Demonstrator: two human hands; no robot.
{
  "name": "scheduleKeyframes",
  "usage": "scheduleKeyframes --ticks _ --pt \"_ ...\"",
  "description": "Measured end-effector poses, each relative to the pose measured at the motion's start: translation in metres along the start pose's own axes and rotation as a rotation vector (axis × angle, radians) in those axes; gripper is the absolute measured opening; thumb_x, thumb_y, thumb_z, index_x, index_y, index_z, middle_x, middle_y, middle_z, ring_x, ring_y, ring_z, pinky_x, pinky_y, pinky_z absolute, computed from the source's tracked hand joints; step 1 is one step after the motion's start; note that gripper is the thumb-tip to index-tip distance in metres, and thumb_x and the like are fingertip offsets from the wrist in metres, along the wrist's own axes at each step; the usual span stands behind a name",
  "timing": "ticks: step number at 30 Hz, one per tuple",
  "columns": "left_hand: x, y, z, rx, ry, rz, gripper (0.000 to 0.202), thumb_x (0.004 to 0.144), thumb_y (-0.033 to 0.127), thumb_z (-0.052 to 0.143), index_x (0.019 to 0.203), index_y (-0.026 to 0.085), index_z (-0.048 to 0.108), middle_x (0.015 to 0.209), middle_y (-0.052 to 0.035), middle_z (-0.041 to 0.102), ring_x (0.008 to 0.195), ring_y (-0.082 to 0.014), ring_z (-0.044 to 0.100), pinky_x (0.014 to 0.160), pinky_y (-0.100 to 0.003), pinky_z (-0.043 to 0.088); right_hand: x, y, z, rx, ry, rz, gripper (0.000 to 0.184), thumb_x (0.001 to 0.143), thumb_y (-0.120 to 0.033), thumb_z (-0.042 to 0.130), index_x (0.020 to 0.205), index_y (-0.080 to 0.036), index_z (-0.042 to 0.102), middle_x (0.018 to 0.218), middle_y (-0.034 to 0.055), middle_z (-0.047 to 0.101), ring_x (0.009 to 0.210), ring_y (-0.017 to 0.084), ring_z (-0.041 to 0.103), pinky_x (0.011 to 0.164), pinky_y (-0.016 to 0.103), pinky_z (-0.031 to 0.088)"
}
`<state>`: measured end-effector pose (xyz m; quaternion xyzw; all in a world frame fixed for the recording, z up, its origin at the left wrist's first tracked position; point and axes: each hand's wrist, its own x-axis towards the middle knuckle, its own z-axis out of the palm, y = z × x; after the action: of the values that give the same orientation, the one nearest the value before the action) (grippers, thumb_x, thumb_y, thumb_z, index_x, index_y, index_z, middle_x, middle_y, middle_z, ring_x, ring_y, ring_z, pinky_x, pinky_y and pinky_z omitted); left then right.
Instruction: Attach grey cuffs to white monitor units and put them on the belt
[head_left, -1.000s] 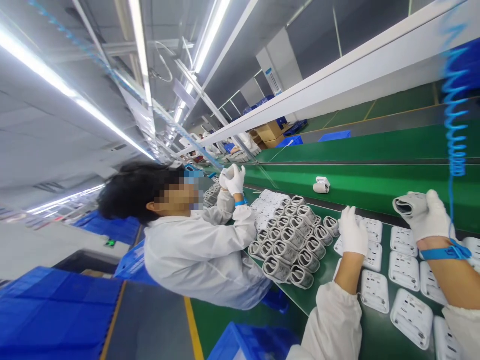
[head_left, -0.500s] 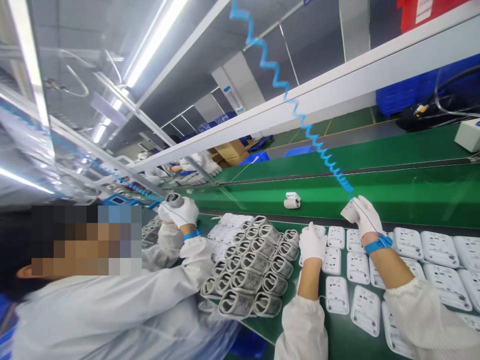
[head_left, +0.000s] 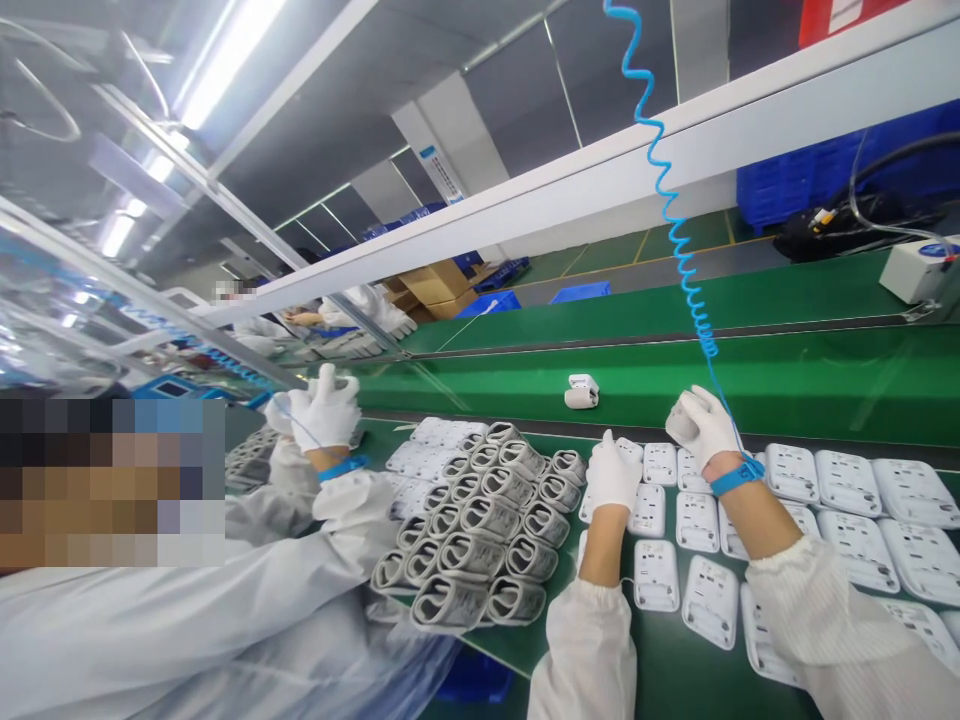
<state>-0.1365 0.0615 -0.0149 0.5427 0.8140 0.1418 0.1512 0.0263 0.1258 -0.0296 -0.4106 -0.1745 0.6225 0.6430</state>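
Note:
My right hand (head_left: 705,430), in a white glove with a blue wrist strap, is closed around a small light grey-white piece (head_left: 681,424) above the back row; the fingers cover much of it. My left hand (head_left: 613,474), also gloved, is at the left end of the white plastic casings (head_left: 697,521). Its fingers are drawn together with one tip pointing up; whatever lies beneath them is hidden. To its left, rolled grey cuffs (head_left: 489,515) stand packed in rows on the green table. A coiled blue cord (head_left: 686,270) runs down to my right wrist strap.
A co-worker's gloved hand (head_left: 324,410) is raised on the left, beyond the cuffs. One white unit with a cuff (head_left: 581,392) lies on the green conveyor (head_left: 480,390). More casings (head_left: 851,545) spread to the right. A white rail (head_left: 525,200) crosses above the conveyor.
My view has swung slightly right. The piece in my right hand has turned and is now more enclosed by the fingers. The co-worker's raised hand, which held a grey cuff, now shows spread fingers.

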Motion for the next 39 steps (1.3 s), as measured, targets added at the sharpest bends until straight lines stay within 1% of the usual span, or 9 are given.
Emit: scheduleKeyframes --ticks 8,11,15,18,21,24,29,35,39 --pt "0.008 -0.008 -0.008 0.052 -0.095 -0.014 0.108 0.079 0.043 0.088 0.166 0.007 0.036 0.147 -0.0294 0.063 0.14 -0.044 0.061 0.115 -0.049 0.048 -0.01 -0.011 0.008 0.053 -0.07 0.093 0.056 0.074 -0.036 0.094 0.122 -0.031 0.067 0.105 -0.0012 0.076 0.09 0.019 0.075 0.076 0.037 0.067" --pt "0.009 -0.011 -0.006 -0.003 -0.109 -0.012 0.103 0.08 0.042 0.087 0.165 0.008 0.039 0.149 -0.0278 0.064 0.142 -0.041 0.061 0.118 -0.046 0.046 -0.017 -0.017 0.012 0.013 -0.076 0.162 0.036 0.084 -0.043 0.086 0.113 -0.029 0.07 0.101 0.0012 0.078 0.089 0.021 0.077 0.072 0.038 0.067" --pt "0.009 -0.017 0.0 -0.165 -0.048 0.038 0.087 0.088 0.037 0.08 0.164 0.014 0.044 0.154 -0.0229 0.062 0.145 -0.0386 0.059 0.123 -0.048 0.043 -0.022 -0.02 0.015 -0.084 -0.059 0.178 0.039 0.09 -0.055 0.079 0.117 -0.028 0.07 0.101 0.0045 0.08 0.087 0.023 0.078 0.064 0.034 0.065" --pt "0.01 -0.021 0.005 -0.382 -0.022 0.109 0.068 0.098 0.029 0.066 0.163 0.015 0.047 0.161 -0.0207 0.055 0.148 -0.0347 0.056 0.126 -0.047 0.042 -0.02 -0.016 0.014 -0.187 -0.043 0.082 0.053 0.088 -0.067 0.077 0.12 -0.026 0.069 0.089 0.003 0.078 0.069 0.021 0.075 0.051 0.027 0.058" --pt "0.014 -0.024 0.008 -0.641 -0.029 0.122 0.057 0.094 0.015 0.064 0.151 0.017 0.06 0.156 -0.0154 0.062 0.142 -0.0279 0.061 0.125 -0.04 0.044 -0.016 -0.011 0.011 -0.251 -0.044 -0.017 0.064 0.086 -0.078 0.073 0.122 -0.025 0.07 0.083 0.0021 0.075 0.064 0.02 0.072 0.047 0.025 0.054" --pt "0.018 -0.023 0.008 -0.957 -0.009 0.07 0.044 0.086 0.015 0.073 0.13 0.018 0.072 0.13 -0.0118 0.077 0.12 -0.0258 0.073 0.112 -0.04 0.056 -0.015 -0.007 0.009 -0.247 -0.035 0.005 0.067 0.087 -0.077 0.07 0.129 -0.025 0.071 0.1 0.0051 0.078 0.077 0.021 0.075 0.054 0.028 0.061" --pt "0.015 -0.011 0.008 -1.462 -0.033 -0.046 0.035 0.079 0.033 0.086 0.106 0.015 0.074 0.106 -0.0102 0.08 0.102 -0.0262 0.076 0.098 -0.044 0.063 -0.023 -0.007 0.012 -0.213 -0.037 0.105 0.054 0.092 -0.055 0.071 0.141 -0.034 0.065 0.137 0.0036 0.071 0.105 0.024 0.075 0.078 0.04 0.069" --pt "0.001 0.009 0.002 -2.028 -0.22 -0.255 0.019 0.099 0.032 0.065 0.112 0.018 0.07 0.132 -0.0139 0.076 0.129 -0.0284 0.072 0.109 -0.05 0.06 -0.036 -0.013 0.017 -0.181 -0.099 0.322 0.052 0.093 -0.034 0.069 0.143 -0.042 0.057 0.139 0.0025 0.07 0.111 0.028 0.074 0.09 0.065 0.066" --pt "-0.005 0.008 -0.008 -2.134 -0.201 -0.199 0.023 0.105 0.033 0.054 0.119 0.021 0.068 0.148 -0.0121 0.07 0.141 -0.0289 0.065 0.116 -0.054 0.056 -0.039 -0.02 0.019 -0.123 -0.208 0.417 0.047 0.094 -0.028 0.07 0.139 -0.036 0.059 0.136 0.0054 0.073 0.116 0.03 0.074 0.09 0.069 0.065"
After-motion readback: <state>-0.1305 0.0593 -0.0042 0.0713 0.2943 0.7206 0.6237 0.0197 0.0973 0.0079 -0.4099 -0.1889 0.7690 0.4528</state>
